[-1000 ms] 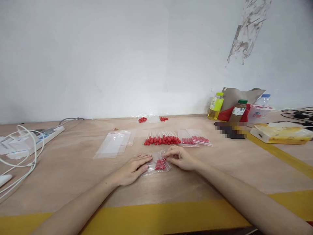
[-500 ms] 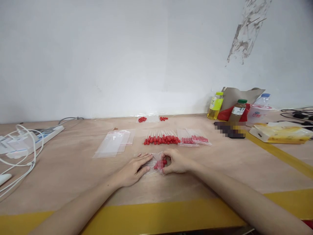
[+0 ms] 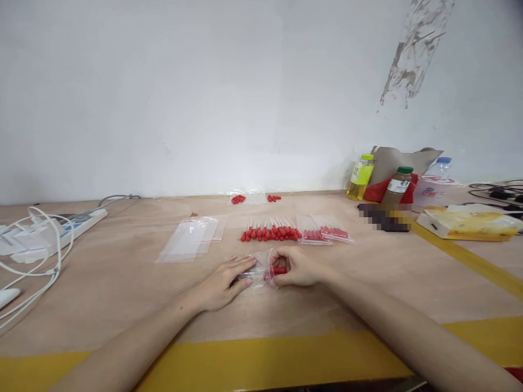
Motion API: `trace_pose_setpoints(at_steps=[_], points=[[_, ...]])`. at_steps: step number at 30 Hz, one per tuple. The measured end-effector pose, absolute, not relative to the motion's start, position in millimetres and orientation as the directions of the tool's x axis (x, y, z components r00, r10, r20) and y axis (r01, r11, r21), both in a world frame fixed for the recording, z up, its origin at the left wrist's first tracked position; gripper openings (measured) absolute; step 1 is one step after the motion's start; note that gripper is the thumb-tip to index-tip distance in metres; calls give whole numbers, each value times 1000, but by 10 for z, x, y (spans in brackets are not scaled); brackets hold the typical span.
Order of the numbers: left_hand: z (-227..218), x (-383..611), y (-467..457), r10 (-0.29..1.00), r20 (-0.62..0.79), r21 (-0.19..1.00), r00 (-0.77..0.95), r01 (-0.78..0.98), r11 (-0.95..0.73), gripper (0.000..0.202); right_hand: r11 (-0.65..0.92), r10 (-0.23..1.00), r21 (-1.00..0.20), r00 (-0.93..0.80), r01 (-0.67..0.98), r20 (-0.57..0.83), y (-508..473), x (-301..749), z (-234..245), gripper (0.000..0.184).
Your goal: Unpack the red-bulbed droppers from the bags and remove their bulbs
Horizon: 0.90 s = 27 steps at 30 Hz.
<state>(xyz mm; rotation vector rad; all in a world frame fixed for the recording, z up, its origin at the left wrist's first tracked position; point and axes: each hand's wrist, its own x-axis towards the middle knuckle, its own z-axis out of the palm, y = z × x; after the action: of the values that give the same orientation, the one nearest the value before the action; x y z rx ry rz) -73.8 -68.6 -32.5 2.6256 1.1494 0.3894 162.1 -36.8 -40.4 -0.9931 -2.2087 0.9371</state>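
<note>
My left hand [image 3: 227,280] lies flat with its fingers stretched over the left part of a clear zip bag [image 3: 260,267]. Curled round the bag's right end is my right hand [image 3: 296,268], thumb below and fingers above. Several red tips [image 3: 278,270] show between them at the bag's mouth; whether the fingers grip the tips or just the bag's edge is hard to tell. Behind the hands lies a row of red-tipped white sticks [image 3: 269,233]. To its right rest two filled zip bags [image 3: 314,234]. Flat clear bags [image 3: 186,239] lie overlapped at left.
Red pieces on clear plastic [image 3: 255,198] lie near the wall. A power strip [image 3: 67,231] and white cables [image 3: 57,272] are at left. At right stand a yellow-capped bottle [image 3: 359,178], a green-capped bottle [image 3: 398,185] and a tissue pack [image 3: 469,224].
The red tips have shifted right, nearer my right palm. The bag's middle now looks flatter and clearer. My left hand has hardly moved.
</note>
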Motion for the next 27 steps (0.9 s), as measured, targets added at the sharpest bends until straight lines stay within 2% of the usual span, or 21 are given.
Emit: trace_pose_setpoints(at_steps=[2,5,9,11,13,15,17,20,24,27], points=[[-327,-740,-681,741,146,332,655,673,-661,46,495,779,-736,-611,463,139,-378,1626,-364,32],[-331,-743,-679,739,153,349,656,663,-662,46,499,790,-688,-603,527,112,-404,1603,-330,23],[-332,-741,-685,734,160,370,659,650,-664,46,546,802,-608,-570,576,180,-427,1590,-332,15],[-331,-740,-687,732,162,371,661,647,-666,46,550,798,-637,-564,540,211,-418,1611,-340,15],[-327,-741,-687,734,159,365,661,651,-665,46,522,797,-718,-564,461,217,-393,1646,-349,18],[-320,-747,-686,740,146,359,657,661,-658,46,406,814,-839,-561,363,151,-357,1689,-354,22],[-312,-758,-686,745,131,356,654,671,-651,46,198,831,-945,-555,260,21,-317,1746,-349,25],[-304,-787,-689,749,122,361,651,674,-645,47,-64,842,-984,-520,168,-144,-256,1885,-303,30],[-305,-848,-678,747,133,386,651,660,-644,46,-122,875,-980,-449,155,-180,-189,2203,-148,27],[-301,-898,-650,750,122,418,650,652,-633,45,-105,931,-987,-336,121,-140,-167,2431,0,24]])
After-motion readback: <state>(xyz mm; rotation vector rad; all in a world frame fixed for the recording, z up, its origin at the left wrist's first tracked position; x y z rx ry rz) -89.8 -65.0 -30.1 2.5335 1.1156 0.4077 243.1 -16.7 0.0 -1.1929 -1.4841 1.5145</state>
